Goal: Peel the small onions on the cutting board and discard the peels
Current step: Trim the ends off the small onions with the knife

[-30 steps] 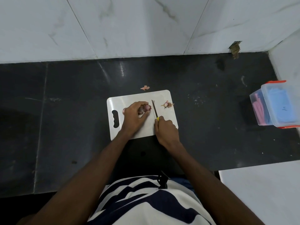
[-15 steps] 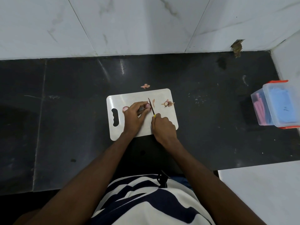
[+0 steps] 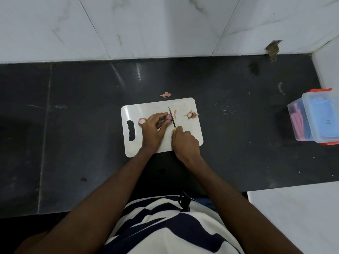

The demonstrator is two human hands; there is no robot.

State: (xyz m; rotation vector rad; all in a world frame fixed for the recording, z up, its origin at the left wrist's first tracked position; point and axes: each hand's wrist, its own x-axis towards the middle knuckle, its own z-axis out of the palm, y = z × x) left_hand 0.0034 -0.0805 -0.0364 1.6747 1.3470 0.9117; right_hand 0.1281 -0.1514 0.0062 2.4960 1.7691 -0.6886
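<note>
The onion [image 3: 168, 117] lies near the middle of the board [image 3: 183, 140], pinned under the left hand's fingertips [image 3: 166, 114] with only its pink end showing. It looks small, round and light, so it will likely roll or skid if pressed off-centre; the dry skin should be thin and brittle and tear off in flakes, while the flesh under it is firm and probably slick once bared. The safest hold seems to be across its middle from above, leaving the end free for the blade, which is about how it is held.

The left hand [image 3: 153, 130] is curled narrowly over the onion, thumb and fingers pinching it down against the board. The right hand [image 3: 185, 142] is closed round a knife's yellow handle [image 3: 175, 128], and the dark blade [image 3: 171, 117] stands on edge just at the onion's exposed end, touching or nearly so; I cannot tell if it has bitten in.

Another onion [image 3: 142, 121], seemingly peeled, sits just left of the left hand. A strip of peel [image 3: 174, 112] lies just right of the blade, a cut-off end with peel [image 3: 191, 115] farther right, and one scrap [image 3: 165, 94] off the board on the dark counter [image 3: 82, 125]. A lidded tub [image 3: 315, 116] stands well apart at the right.
</note>
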